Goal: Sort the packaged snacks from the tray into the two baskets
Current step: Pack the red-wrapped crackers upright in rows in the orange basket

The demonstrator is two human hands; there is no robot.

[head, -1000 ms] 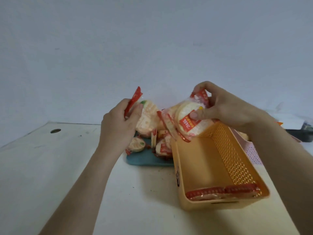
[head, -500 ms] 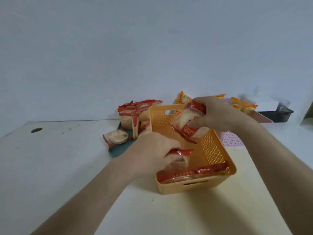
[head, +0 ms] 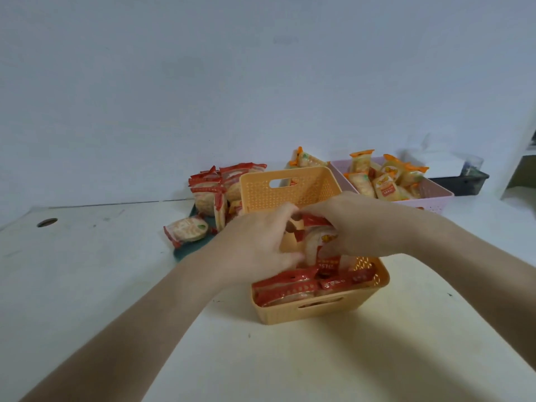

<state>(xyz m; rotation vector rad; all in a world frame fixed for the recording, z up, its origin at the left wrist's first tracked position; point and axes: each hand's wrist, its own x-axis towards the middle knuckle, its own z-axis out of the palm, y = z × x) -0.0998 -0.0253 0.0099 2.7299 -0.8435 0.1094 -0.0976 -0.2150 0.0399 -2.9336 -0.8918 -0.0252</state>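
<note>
The red-wrapped packet stands at frame centre inside the orange basket, gripped by the right hand with curled fingers — best slid edge-down against the packed row just below — with the left hand beside it (hold hidden; cannot tell).

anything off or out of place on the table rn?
One red-wrapped snack lies apart from the stack, overhanging the teal tray's near-left rim toward the table. One orange-wrapped pack sits behind the orange basket, outside the pink basket. Nothing looks torn.
</note>
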